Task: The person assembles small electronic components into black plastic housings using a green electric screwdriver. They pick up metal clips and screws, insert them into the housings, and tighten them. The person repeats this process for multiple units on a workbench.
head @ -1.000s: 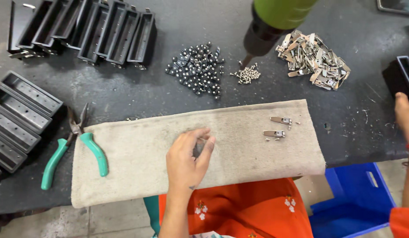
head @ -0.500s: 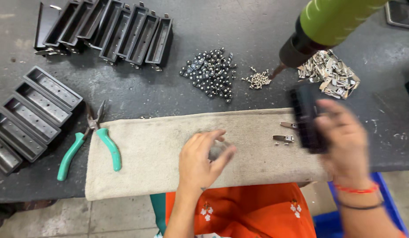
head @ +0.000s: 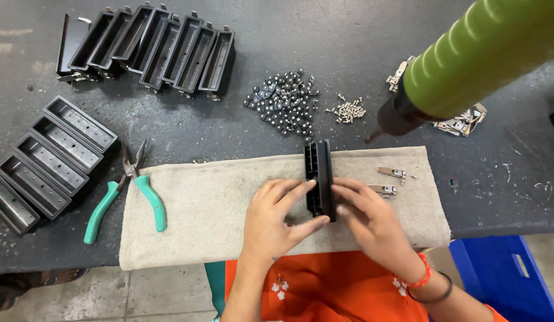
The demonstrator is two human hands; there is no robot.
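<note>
While the left hand and right hand pinch the black part upright on the towel, it may tip toward the clips near the towel's right edge.

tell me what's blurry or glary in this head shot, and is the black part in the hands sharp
Head view: the green tool hanging close to the lens is soft and out of focus, with pale sheen bands on its ribs; the black part, left hand and right hand are sharp; light is even, shadows faint; the small dark pieces glint slightly.
</note>
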